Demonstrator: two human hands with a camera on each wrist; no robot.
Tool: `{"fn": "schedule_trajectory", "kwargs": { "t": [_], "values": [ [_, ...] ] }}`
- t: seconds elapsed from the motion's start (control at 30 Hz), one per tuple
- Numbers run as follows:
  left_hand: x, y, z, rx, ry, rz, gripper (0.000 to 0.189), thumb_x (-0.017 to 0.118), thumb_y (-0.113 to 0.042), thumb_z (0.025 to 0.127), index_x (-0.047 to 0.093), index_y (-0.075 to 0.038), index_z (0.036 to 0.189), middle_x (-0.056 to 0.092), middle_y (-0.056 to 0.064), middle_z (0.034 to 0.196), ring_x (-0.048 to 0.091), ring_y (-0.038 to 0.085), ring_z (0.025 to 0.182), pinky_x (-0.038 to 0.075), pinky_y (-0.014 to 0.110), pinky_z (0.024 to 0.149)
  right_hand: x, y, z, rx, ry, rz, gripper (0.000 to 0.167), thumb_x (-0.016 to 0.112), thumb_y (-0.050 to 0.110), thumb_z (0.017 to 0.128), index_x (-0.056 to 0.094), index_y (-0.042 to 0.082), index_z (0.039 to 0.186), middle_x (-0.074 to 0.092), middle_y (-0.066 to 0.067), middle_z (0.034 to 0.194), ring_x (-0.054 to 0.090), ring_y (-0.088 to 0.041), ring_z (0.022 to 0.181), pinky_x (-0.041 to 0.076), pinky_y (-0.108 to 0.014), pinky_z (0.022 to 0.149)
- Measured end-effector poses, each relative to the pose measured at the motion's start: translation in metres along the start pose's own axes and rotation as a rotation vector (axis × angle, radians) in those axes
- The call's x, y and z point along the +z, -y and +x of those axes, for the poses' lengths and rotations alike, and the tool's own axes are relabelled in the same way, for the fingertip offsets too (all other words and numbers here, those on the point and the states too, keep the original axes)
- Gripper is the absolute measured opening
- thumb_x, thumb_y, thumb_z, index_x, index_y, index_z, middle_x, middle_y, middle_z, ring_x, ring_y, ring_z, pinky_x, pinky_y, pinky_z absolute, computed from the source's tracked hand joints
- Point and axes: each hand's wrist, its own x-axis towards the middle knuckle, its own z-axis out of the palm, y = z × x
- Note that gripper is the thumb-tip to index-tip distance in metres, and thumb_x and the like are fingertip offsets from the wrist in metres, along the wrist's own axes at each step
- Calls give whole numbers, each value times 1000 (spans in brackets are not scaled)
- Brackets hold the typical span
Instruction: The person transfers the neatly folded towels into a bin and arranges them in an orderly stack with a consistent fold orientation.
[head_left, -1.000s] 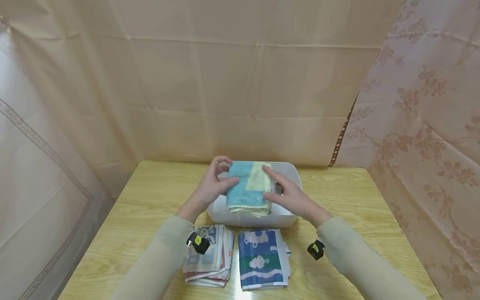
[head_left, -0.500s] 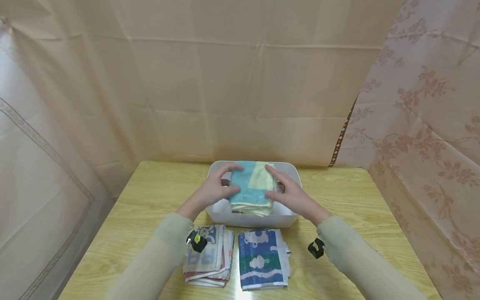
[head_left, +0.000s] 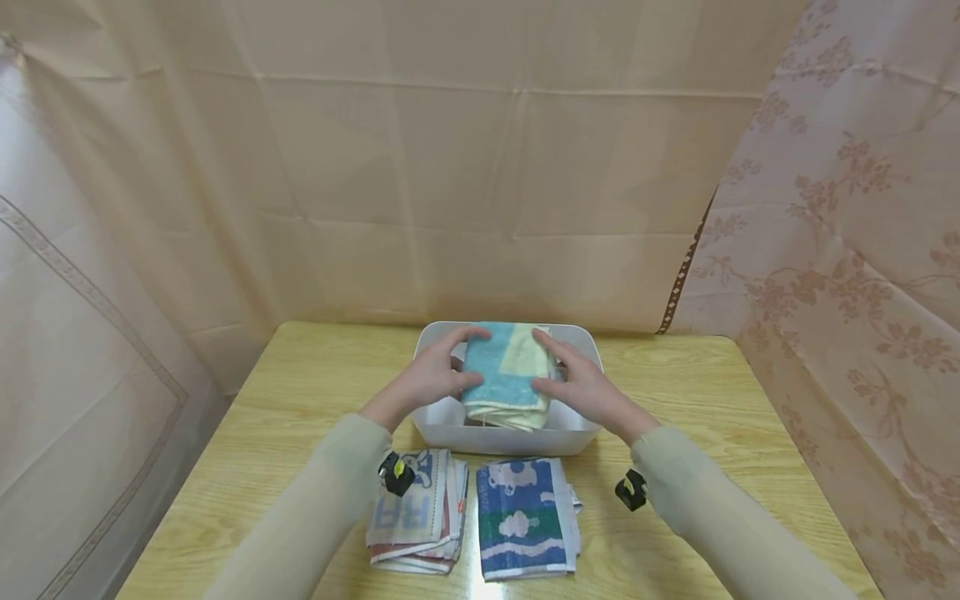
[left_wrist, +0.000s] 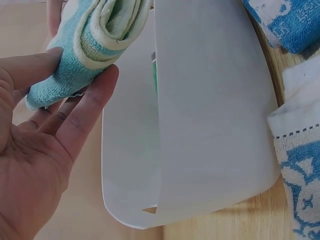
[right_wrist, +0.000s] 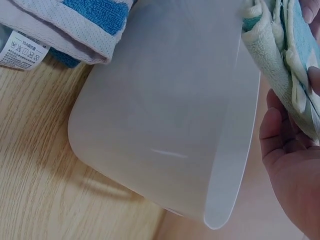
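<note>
A folded towel, light blue with a pale yellow patch, is held over a white plastic bin near the table's back edge. My left hand grips its left side, thumb on top and fingers beneath. On the right side my right hand holds it the same way. The left wrist view shows the towel's rolled layers between thumb and fingers. In the right wrist view the towel's pale folded edges lie in the fingers. Part of the bin's inside is hidden under the towel.
In front of the bin lie two more folded towels: a beige one with red edging at left and a blue and green one at right. The wooden table is backed by a beige curtain.
The towel has shifted slightly to the right over the bin. My left hand has moved right with it, its fingers now closer around the edge. The towels in front have not moved.
</note>
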Motion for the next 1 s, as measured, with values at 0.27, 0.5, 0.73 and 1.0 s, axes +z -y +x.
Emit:
{"fn": "schedule_trajectory", "kwargs": {
  "t": [0.27, 0.5, 0.73, 1.0],
  "values": [
    [0, 1, 6, -28, 7, 22, 61, 73, -5, 93, 50, -26, 145, 38, 1, 158, 71, 22, 87, 61, 38, 66, -2, -1, 5, -10, 9, -12, 80, 67, 28, 100, 20, 23, 165, 24, -10, 168, 28, -38, 151, 30, -60, 118],
    [0, -1, 10, -32, 12, 26, 62, 74, -3, 92, 49, -24, 145, 39, 5, 157, 70, 28, 94, 62, 37, 65, -3, -4, 9, -7, -5, -26, 79, 68, 26, 100, 22, 24, 164, 25, -11, 167, 29, -38, 151, 29, -60, 119],
    [1, -1, 14, -39, 22, 24, 63, 73, -2, 92, 48, -22, 146, 38, 8, 157, 69, 29, 96, 62, 37, 65, -3, -6, 14, -17, -10, -28, 79, 68, 22, 99, 23, 21, 164, 27, -12, 167, 27, -36, 152, 27, -57, 121],
    [0, 3, 18, -62, 26, 10, 64, 73, -1, 92, 47, -21, 147, 39, 8, 157, 69, 30, 97, 62, 37, 65, -3, -7, 19, 2, -1, -59, 79, 68, 24, 99, 23, 22, 164, 25, -10, 168, 23, -35, 154, 24, -59, 122]
  ]
}}
